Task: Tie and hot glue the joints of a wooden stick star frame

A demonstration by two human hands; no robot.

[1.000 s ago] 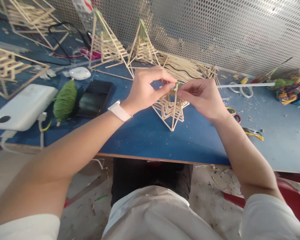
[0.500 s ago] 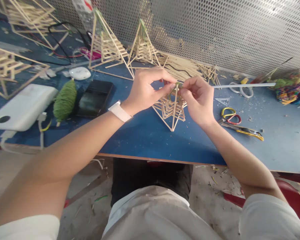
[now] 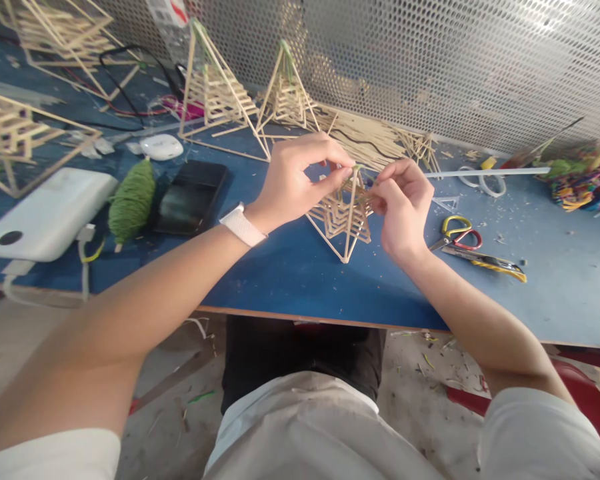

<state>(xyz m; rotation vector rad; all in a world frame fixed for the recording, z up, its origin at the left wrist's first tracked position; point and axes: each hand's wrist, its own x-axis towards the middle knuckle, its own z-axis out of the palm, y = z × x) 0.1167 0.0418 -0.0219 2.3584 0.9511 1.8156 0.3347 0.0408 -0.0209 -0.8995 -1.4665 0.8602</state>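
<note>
A small wooden-stick pyramid frame (image 3: 349,227) stands on the blue table, with stacked stick layers inside and green yarn (image 3: 358,168) round its peak. At that peak, my left hand (image 3: 305,173) pinches the frame between thumb and fingers; a white band circles the wrist. Just right of the frame, my right hand (image 3: 403,207) has its thumb and fingertips pressed together. It seems to hold the yarn's loose strand, though the strand is barely visible between the fingers.
Two more stick pyramids (image 3: 215,93) stand behind, near loose sticks (image 3: 365,137) and a perforated metal screen (image 3: 455,60). Left lie a green yarn bundle (image 3: 131,203), black phone (image 3: 193,197) and white power bank (image 3: 45,213). Scissors (image 3: 460,233) and a cutter knife (image 3: 490,260) lie right.
My right hand has moved a little right and down, away from the peak. My left hand stays at the peak, and the frame stands where it was.
</note>
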